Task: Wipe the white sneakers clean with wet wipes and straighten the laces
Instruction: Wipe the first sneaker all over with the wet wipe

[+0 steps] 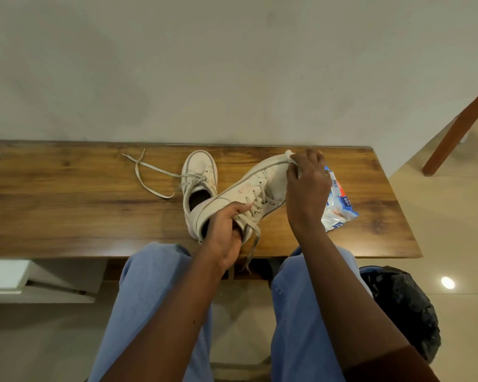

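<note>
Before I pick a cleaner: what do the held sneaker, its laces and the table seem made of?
Sneaker: smooth matte white leather or synthetic, stitched panels, scuffed. Laces: flat woven fabric seemingly, greyed. Table: wood or laminate; grain shows, slight sheen.

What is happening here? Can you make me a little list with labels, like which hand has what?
left hand: grips the held sneaker at its heel opening
right hand: pinches a wet wipe against that sneaker's toe
other sneaker: stands on the table, partly behind the held one
laces: the other sneaker's, loose, sprawled to the left
wipes pack: lies on the table, partly hidden by the right hand
</note>
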